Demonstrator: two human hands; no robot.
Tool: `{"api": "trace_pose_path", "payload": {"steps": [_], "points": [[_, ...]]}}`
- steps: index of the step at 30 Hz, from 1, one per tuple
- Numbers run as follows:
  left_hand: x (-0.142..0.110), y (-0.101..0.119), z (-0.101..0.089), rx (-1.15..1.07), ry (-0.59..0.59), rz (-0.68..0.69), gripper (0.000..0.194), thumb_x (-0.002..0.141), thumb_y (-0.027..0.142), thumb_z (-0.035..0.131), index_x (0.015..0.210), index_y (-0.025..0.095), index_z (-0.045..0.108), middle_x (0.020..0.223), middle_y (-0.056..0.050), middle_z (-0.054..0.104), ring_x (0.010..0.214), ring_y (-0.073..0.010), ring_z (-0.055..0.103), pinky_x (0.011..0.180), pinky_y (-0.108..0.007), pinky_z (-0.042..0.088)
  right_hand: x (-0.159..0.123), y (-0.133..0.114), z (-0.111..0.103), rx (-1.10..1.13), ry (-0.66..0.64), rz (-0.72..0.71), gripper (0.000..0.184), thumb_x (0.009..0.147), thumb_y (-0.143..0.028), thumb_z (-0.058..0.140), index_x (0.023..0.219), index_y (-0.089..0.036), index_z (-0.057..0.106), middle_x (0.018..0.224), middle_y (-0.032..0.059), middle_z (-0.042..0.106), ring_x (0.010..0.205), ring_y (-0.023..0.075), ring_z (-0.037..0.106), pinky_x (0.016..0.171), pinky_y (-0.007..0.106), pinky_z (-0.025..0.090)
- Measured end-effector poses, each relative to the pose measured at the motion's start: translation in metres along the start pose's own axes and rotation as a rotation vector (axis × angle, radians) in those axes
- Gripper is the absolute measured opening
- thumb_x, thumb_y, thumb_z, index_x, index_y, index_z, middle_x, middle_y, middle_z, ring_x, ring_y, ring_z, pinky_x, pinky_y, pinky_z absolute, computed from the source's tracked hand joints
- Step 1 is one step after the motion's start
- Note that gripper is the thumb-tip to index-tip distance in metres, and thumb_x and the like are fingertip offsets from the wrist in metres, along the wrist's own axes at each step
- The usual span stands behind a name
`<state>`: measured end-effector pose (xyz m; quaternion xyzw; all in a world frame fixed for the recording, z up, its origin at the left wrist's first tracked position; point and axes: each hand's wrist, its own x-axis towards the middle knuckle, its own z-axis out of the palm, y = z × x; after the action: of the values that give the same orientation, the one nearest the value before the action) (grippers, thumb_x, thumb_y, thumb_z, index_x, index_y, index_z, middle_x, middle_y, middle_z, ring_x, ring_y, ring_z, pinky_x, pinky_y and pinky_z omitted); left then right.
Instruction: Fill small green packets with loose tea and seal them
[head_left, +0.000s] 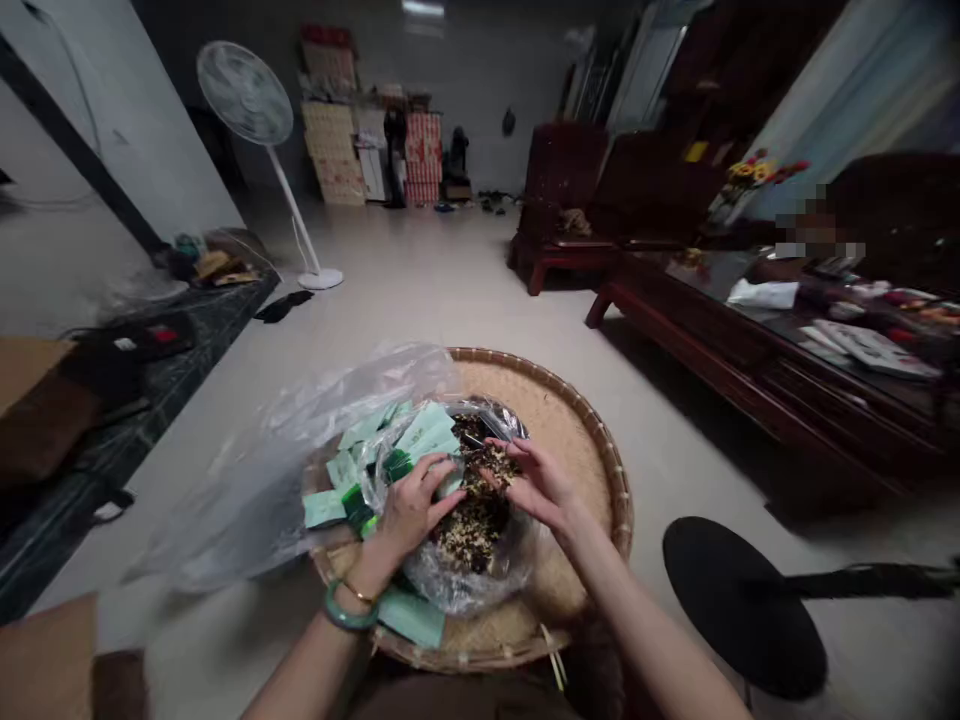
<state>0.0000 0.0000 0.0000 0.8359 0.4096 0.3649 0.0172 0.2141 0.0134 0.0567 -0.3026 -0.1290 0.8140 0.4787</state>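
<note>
A clear plastic bag [469,597] lies open on a round woven bamboo tray [551,390], full of a dark and yellowish loose dried mix [471,540]. My left hand [416,500] is at the bag's left side, thumb and fingers curved around a small pale green packet [451,482] partly hidden by them. Over the mix is my right hand [536,485], fingers spread, palm toward the left, with bits of mix around the fingertips. Several light green packets [427,432] are heaped left of the mix, some with darker green parts. One more green packet [412,615] lies near the tray's front rim.
A large clear plastic sheet or bag [255,490] spills over the tray's left side onto the floor. At right stand a black round stool or base [739,605] and a dark wooden table [697,370] with items on it. A white fan [289,190] stands at back left.
</note>
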Motion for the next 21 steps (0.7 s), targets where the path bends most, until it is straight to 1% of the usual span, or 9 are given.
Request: {"api": "trace_pose_path", "payload": {"steps": [2,5,9,11,13,15,17,21], "points": [[0.002,0.001,-0.002,0.012,-0.029,-0.019,0.030,0.091,0.038,0.052,0.114,0.020,0.046,0.120,-0.013,0.058,0.097,-0.0236,0.066,0.069,-0.032,0.058,-0.003,-0.010,0.006,-0.037,-0.040,0.018,0.010,0.080,-0.022,0.062,0.079,-0.013,0.066,0.097,0.0053,0.068,0.092,0.0176,0.064,0.095,0.036,0.049],[0.006,0.004,-0.005,0.041,-0.074,-0.037,0.023,0.093,0.034,0.047,0.111,0.020,0.048,0.126,-0.014,0.055,0.095,-0.0228,0.067,0.067,-0.031,0.058,-0.005,-0.020,0.016,-0.111,-0.082,0.040,0.016,0.083,-0.023,0.058,0.090,-0.012,0.067,0.095,0.0064,0.068,0.091,0.0176,0.064,0.094,0.035,0.050],[0.009,0.008,-0.009,0.077,-0.126,-0.033,0.019,0.094,0.028,0.043,0.109,0.019,0.051,0.129,-0.014,0.052,0.092,-0.0219,0.067,0.067,-0.032,0.058,0.000,-0.021,0.027,-0.238,-0.091,0.096,0.017,0.084,-0.024,0.057,0.089,-0.012,0.068,0.093,0.0061,0.068,0.088,0.0167,0.063,0.091,0.034,0.052],[0.010,0.008,-0.012,0.082,-0.132,-0.009,0.019,0.093,0.027,0.045,0.108,0.019,0.053,0.131,-0.015,0.051,0.096,-0.0231,0.065,0.071,-0.034,0.058,0.003,-0.019,0.031,-0.299,-0.067,0.128,0.016,0.083,-0.026,0.059,0.086,-0.013,0.068,0.091,0.0053,0.068,0.085,0.0161,0.063,0.087,0.033,0.054],[0.013,0.008,-0.017,0.086,-0.130,0.047,0.019,0.092,0.025,0.047,0.107,0.018,0.055,0.131,-0.015,0.051,0.103,-0.0247,0.062,0.080,-0.037,0.057,0.005,-0.018,0.034,-0.355,-0.045,0.148,0.015,0.082,-0.027,0.061,0.083,-0.014,0.068,0.087,0.0041,0.066,0.082,0.0150,0.062,0.083,0.031,0.055],[0.016,0.007,-0.023,0.090,-0.133,0.133,0.017,0.090,0.023,0.049,0.105,0.017,0.057,0.128,-0.014,0.054,0.104,-0.0252,0.060,0.085,-0.039,0.054,0.005,-0.019,0.037,-0.406,-0.035,0.159,0.015,0.082,-0.027,0.061,0.083,-0.014,0.069,0.086,0.0035,0.065,0.081,0.0140,0.060,0.080,0.029,0.055],[0.019,0.005,-0.029,0.086,-0.148,0.224,0.016,0.089,0.020,0.051,0.102,0.016,0.059,0.124,-0.014,0.057,0.098,-0.0240,0.060,0.083,-0.039,0.054,0.004,-0.023,0.040,-0.454,-0.028,0.169,0.015,0.084,-0.026,0.060,0.083,-0.014,0.069,0.088,0.0039,0.064,0.082,0.0135,0.059,0.078,0.028,0.055],[0.026,0.001,-0.036,0.043,-0.179,0.363,0.015,0.087,0.014,0.051,0.098,0.015,0.061,0.113,-0.013,0.063,0.088,-0.0206,0.059,0.075,-0.035,0.053,0.003,-0.029,0.042,-0.538,-0.009,0.200,0.017,0.087,-0.025,0.056,0.084,-0.013,0.068,0.093,0.0054,0.063,0.087,0.0136,0.057,0.076,0.026,0.056]]}}
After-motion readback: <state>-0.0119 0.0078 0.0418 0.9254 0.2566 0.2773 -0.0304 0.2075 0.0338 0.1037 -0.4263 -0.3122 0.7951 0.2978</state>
